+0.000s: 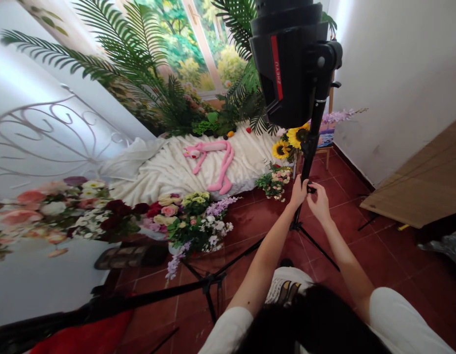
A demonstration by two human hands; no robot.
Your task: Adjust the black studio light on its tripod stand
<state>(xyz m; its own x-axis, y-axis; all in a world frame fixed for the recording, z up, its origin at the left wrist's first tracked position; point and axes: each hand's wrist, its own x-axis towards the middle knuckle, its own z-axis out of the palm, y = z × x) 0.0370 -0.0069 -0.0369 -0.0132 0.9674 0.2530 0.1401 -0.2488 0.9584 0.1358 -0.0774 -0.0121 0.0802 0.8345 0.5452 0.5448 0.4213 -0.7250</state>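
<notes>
A black studio light (292, 73) with a red stripe is mounted on top of a black light stand (315, 123), whose legs spread on the floor. My left hand (298, 191) is wrapped round the stand's pole, below the light. On the right side of the pole, my right hand (318, 199) has its thumb and fingers closed on a small black knob (310, 188). Sunflowers (299, 135) show just behind the pole.
A pink plush toy (213, 146) lies on a bed with a white blanket (168, 164). Flower bunches (194, 221) stand at the near left. A second stand (209, 280) reaches across the lower left. A brown board (419, 182) leans at the right.
</notes>
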